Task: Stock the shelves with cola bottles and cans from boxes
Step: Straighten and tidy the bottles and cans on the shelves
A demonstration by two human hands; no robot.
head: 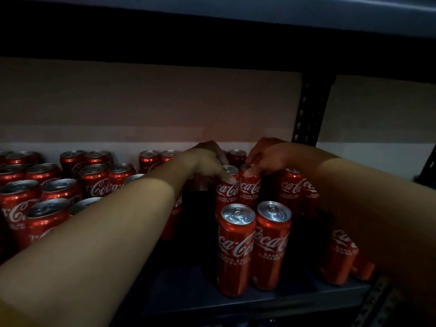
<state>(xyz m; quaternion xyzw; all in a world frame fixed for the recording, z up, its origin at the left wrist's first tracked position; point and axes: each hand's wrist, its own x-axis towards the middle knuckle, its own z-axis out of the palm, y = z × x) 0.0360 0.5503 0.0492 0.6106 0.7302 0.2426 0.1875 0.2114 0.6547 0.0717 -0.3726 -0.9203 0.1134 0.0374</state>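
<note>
Both my arms reach deep into a dark shelf (188, 291). My left hand (207, 161) grips the top of a tall slim red cola can (225, 192). Right beside it, my right hand (266, 156) holds the top of a second slim can (250, 190), thumb on its rim. The two cans stand upright and touch each other. In front of them stand two more slim cans (236, 251), side by side near the shelf's front edge. Further slim cans (291, 190) stand under my right forearm, partly hidden.
Several shorter cola cans (94, 182) crowd the left half of the shelf in rows. A perforated black upright post (311, 109) rises at the back right. The shelf above (212, 31) hangs low overhead. A pale wall closes the back.
</note>
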